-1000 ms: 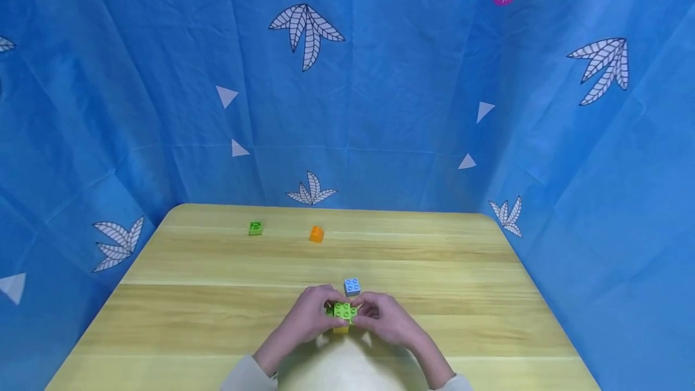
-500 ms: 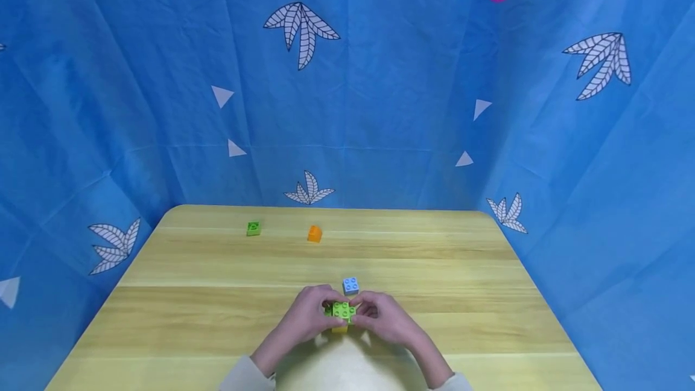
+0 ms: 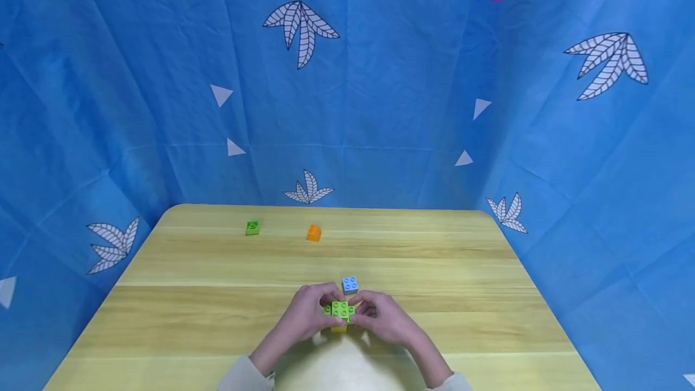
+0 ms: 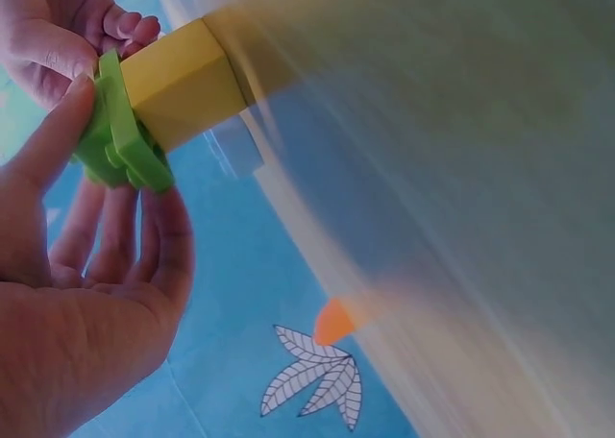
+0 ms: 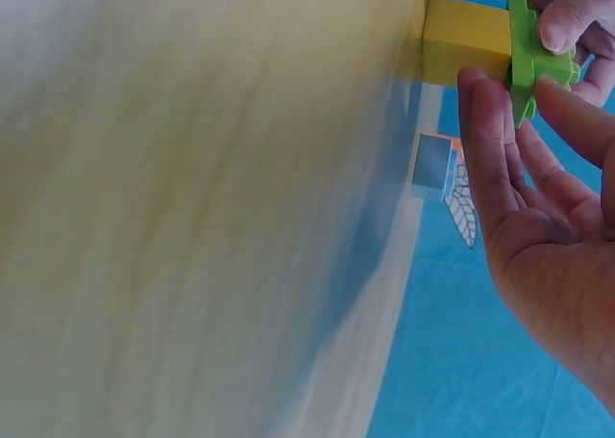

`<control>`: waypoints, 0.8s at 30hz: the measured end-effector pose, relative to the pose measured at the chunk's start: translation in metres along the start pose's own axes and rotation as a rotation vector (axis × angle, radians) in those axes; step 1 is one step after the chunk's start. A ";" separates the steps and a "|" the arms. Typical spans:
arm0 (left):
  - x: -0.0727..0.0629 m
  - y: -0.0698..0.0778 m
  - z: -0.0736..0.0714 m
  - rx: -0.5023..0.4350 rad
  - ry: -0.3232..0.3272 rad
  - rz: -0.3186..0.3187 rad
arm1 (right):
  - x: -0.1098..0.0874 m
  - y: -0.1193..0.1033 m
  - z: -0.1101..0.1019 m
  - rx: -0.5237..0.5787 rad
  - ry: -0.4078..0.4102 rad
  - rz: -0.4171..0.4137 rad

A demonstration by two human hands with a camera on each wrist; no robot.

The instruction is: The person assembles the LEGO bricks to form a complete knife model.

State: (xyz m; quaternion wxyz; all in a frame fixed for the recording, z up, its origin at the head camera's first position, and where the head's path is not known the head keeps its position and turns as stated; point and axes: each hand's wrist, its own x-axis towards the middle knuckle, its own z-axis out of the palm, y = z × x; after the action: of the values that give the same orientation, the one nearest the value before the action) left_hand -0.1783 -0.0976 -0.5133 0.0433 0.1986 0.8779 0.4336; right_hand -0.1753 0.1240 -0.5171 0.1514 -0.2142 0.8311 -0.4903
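In the head view, a small stack of toy building bricks stands between both hands near the table's front. Its base is a yellow brick [image 4: 187, 83]. Across that lies a wider flat green brick [image 5: 522, 59] with studs showing at either side, and a smaller green brick [image 3: 339, 308] sits on top. My left hand [image 3: 311, 314] pinches the green bricks from the left, thumb at the front and fingers behind. From the right, my right hand [image 3: 388, 317] holds the wide green brick between thumb and fingers, one fingertip near the yellow brick.
A blue brick [image 3: 350, 285] lies just behind the stack. Farther back on the wooden table [image 3: 434, 270] are an orange brick [image 3: 314, 233] and a green brick [image 3: 252, 228]. A blue patterned curtain [image 3: 402, 107] surrounds the table's back and sides.
The head view has shifted slightly. A little more of the wide green brick's left stud shows beside my left fingers; both hands otherwise keep their places on the stack.
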 end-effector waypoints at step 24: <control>0.002 -0.002 -0.005 0.009 -0.044 0.005 | 0.001 0.000 0.002 0.014 -0.007 0.002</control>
State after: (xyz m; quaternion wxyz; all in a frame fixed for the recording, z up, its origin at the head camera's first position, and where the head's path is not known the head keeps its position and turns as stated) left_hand -0.1822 -0.1017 -0.5120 0.0608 0.2104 0.8783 0.4251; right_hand -0.1757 0.1221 -0.5181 0.1565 -0.2141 0.8274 -0.4951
